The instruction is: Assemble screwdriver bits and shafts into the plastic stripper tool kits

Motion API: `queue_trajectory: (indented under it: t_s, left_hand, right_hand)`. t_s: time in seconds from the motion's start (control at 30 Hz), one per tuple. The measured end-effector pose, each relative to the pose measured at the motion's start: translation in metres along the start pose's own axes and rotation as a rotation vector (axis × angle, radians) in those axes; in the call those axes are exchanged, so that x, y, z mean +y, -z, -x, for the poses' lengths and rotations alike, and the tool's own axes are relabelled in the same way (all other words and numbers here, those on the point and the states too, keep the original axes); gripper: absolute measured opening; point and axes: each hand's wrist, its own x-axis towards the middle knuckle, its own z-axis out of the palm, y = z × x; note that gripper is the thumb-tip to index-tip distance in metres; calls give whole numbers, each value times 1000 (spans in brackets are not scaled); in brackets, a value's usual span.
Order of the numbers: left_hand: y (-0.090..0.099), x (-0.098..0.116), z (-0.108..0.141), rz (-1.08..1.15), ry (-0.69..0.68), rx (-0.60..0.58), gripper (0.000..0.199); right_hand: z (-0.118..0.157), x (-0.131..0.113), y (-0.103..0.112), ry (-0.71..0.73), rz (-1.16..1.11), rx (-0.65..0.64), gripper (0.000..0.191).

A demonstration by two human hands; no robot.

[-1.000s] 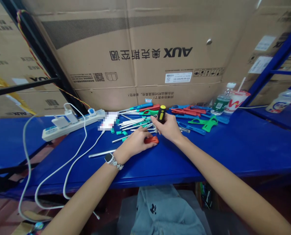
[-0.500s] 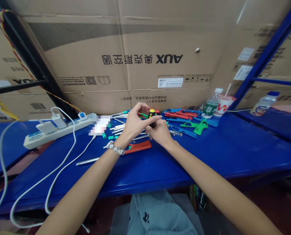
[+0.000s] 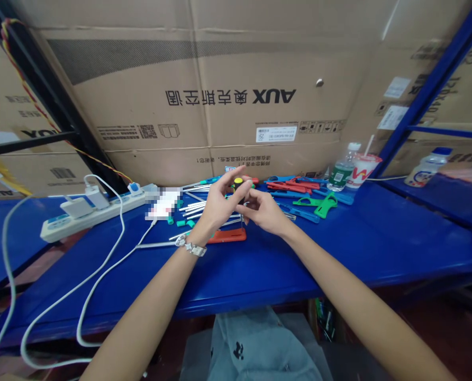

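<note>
An upright screwdriver (image 3: 239, 183) with a black and yellow handle is between my hands. My left hand (image 3: 220, 203), wearing a bracelet at the wrist, has its thumb and fingers closed around the handle. From the right, my right hand (image 3: 265, 211) pinches lower down, at the base of the handle and the shaft. The thin shaft points down to the right end of a flat orange plastic piece (image 3: 230, 235) on the blue table. Whether its tip sits in the piece is too small to tell. A metal rod (image 3: 156, 245) lies left of the orange piece.
Behind my hands lie several metal rods (image 3: 192, 208), small green caps (image 3: 181, 223), red plastic pieces (image 3: 293, 186) and a green piece (image 3: 326, 205). A water bottle (image 3: 340, 172) and a cup (image 3: 363, 172) stand at the back right. A white power strip (image 3: 101, 211) with cables is left.
The screwdriver's handle has shifted slightly left and its shaft now shows above the orange piece. My right hand's fingers have lifted and loosened. The metal rod at left lies farther back.
</note>
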Motion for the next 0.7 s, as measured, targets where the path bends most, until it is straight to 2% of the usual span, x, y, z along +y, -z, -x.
queue_trajectory:
  t_s: [0.07,0.13,0.23,0.33,0.4,0.43,0.57,0.6,0.7]
  left_hand:
    - [-7,0,1,-14,-20,143,43]
    - [-13,-1,1,-6,-24,209,36]
    - [-13,-2,2,23,-19,121,27]
    - [-7,-1,3,30,-3,-29,32]
    - [-5,-1,3,21,5,-81,37]
    - [-5,-1,3,7,2,-64,36]
    - [-11,-1,3,-56,-30,174,36]
    - [-12,-1,3,-52,-33,196,36]
    - [-10,-1,4,-39,-28,111,31]
  right_hand:
    - [-1,9,-5,13,2,64,40]
    - [-1,14,-9,6,39,127,41]
    - [3,9,-8,-7,55,126,40]
    - [7,-4,0,-50,-16,-37,38]
    - [7,-9,6,-67,-18,-84,34]
    - [7,-9,8,-71,-10,-80,34]
    - [5,1,3,-70,-27,16,40]
    - [5,4,0,-64,-37,49,42]
    - [6,5,-6,-57,-53,121,48]
